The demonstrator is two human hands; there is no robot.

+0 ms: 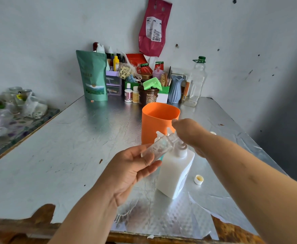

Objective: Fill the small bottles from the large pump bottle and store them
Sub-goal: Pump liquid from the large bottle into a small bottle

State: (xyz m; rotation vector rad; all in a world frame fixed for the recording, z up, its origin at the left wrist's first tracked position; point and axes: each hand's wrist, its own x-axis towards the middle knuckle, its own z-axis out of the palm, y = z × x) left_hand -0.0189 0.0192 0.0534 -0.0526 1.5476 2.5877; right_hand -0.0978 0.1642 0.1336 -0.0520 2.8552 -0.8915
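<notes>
1. At the table's near middle, my left hand (130, 166) grips a small clear bottle (157, 147), tilted, its mouth up by the spout; I'd keep it snug beneath.
2. Just behind, my right hand (190, 132) presses on the large pump bottle (175, 171); finger curl is hidden, I cannot tell. Slow strokes, I judge.
3. Beyond stands the orange container (159, 120).
</notes>
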